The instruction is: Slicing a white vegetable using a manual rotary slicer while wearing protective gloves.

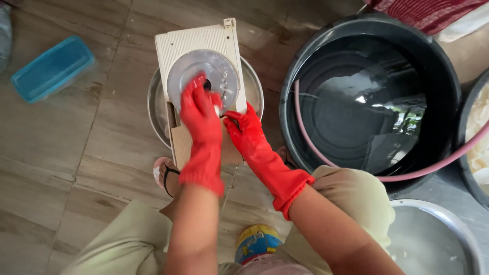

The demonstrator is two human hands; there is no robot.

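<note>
Seen from above, a person squats on a tiled floor, both hands in red rubber gloves, working a cream-coloured board slicer (199, 48) with a round metal blade disc (220, 71) set into it. The slicer sits upper centre of the frame, resting across a shallow steel bowl (253, 84). Its long axis runs from the top of the frame down toward the person, with the small tab end pointing away to the top and the near end tilted down toward the knees.

The left hand (199, 109) lies on the lower part of the disc, fingers curled and blurred, seemingly pressing something pale against the blade; what it holds cannot be told. The right hand (243, 127) is closed around the slicer's lower right edge, steadying it.

As a judgement, the slicing looks underway rather than finished. How much has dropped into the bowl is hidden by the board.

Right of centre stands a large black tub (444, 76) of water with a pink hose (305, 137) curving through it. A blue plastic box (51, 67) lies at upper left. A steel basin (458, 224) sits at lower right, and another dark tub with pale slices (479, 132) shows at the right edge.
</note>
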